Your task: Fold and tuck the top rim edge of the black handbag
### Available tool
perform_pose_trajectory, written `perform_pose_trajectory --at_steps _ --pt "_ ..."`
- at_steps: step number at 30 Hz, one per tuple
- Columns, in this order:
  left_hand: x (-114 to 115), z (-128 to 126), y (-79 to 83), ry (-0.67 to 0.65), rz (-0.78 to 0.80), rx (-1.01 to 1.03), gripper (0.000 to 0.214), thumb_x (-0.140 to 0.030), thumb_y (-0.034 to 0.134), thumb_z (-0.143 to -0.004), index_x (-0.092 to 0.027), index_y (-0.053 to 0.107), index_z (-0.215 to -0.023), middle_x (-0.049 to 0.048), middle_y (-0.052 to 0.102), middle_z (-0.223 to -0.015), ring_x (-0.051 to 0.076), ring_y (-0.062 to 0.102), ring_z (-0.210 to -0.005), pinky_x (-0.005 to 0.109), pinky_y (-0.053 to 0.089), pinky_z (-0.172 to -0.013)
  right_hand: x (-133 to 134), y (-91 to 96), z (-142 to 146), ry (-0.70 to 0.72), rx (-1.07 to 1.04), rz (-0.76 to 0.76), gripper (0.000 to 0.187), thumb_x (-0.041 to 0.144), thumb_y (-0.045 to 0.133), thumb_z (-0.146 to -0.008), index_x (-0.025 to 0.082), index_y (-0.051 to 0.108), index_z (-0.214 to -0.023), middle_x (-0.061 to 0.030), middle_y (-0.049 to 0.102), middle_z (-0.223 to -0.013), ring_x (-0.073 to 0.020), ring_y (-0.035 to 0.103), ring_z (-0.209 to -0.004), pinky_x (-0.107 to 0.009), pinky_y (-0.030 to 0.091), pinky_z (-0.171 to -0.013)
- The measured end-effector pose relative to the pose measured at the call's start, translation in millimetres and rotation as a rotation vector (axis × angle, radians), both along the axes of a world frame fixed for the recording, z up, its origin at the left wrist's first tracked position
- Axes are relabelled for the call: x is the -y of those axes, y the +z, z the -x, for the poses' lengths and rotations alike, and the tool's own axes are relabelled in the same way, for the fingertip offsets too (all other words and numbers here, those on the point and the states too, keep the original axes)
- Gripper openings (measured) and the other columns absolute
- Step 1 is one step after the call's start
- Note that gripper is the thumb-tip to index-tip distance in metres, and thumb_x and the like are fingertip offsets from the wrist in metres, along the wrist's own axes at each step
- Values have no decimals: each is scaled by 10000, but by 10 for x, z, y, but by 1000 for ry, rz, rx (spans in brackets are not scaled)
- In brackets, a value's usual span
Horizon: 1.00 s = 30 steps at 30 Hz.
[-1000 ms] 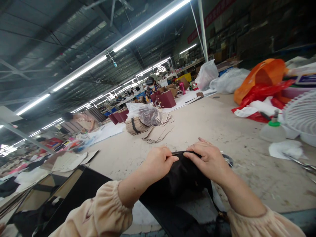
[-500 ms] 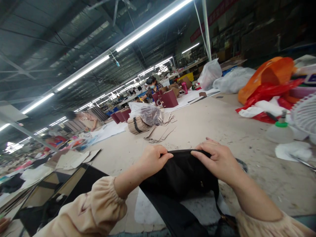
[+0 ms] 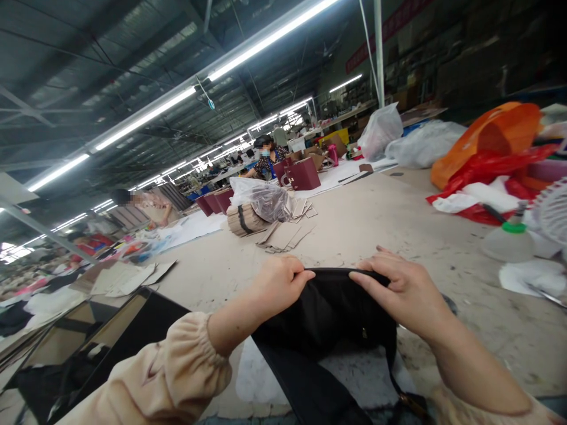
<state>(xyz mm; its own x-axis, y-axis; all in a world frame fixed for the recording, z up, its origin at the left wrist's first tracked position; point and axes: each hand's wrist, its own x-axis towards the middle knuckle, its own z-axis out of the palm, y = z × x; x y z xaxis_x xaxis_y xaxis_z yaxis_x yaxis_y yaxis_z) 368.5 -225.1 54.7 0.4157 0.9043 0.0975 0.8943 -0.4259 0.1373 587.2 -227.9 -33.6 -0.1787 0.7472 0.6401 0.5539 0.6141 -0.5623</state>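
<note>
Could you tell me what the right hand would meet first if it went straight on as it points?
Probably the left hand, facing the right hand along the rim of the black fabric bag both pinch.

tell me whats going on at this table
A person in beige sleeves grips the top edge of a black bag with both hands, the left hand at its left end and the right hand at its right end, on a large dusty worktable. Flat cardboard pieces lie further out, and a green-capped bottle stands to the right. Other people work by maroon boxes at the far end.
</note>
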Motion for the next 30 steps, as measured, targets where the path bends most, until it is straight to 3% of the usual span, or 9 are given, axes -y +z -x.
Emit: perform_pose_trajectory --at_steps 8,14,21,25,27,30 --pt "19 -10 2 0 0 -32 306 -318 519 -889 -142 671 -689 41 646 -696 130 536 -629 249 366 -605 14 22 -1 -7 35 -7 202 352 533 -881 231 606 -737 19 653 -691 -142 599 -647 -438 330 -1049" --pt "-7 -25 -12 0 -13 -34 327 -315 521 -879 -147 637 -624 28 617 -649 127 521 -608 250 363 -598 22 32 -2 -115 164 0 241 394 520 -885 232 664 -780 -4 693 -759 -171 639 -748 -500 307 -1043" --pt "16 -31 -3 27 6 -15 321 -311 521 -878 -142 636 -632 30 627 -659 121 521 -606 240 365 -598 173 176 79 -125 259 -7 317 424 488 -899 246 637 -1115 -42 694 -1070 -230 618 -1016 -561 281 -1043" --pt "25 -30 -8 31 -1 -14 336 -317 520 -882 -140 621 -614 27 615 -643 116 507 -592 243 358 -596 139 172 208 -251 333 -82 228 413 583 -863 240 695 -960 -21 726 -886 -219 647 -849 -584 195 -1070" --pt "26 -29 -11 19 -4 -4 336 -313 527 -878 -141 608 -601 22 607 -634 113 502 -589 240 351 -588 110 164 259 -266 356 -95 161 349 589 -869 242 701 -826 4 718 -794 -195 638 -779 -570 171 -1083" --pt "26 -24 -16 10 -4 12 334 -300 531 -875 -143 596 -588 17 597 -624 110 501 -588 234 349 -583 95 176 296 -248 370 -115 202 296 580 -873 232 664 -701 17 689 -714 -179 612 -750 -522 194 -1089"
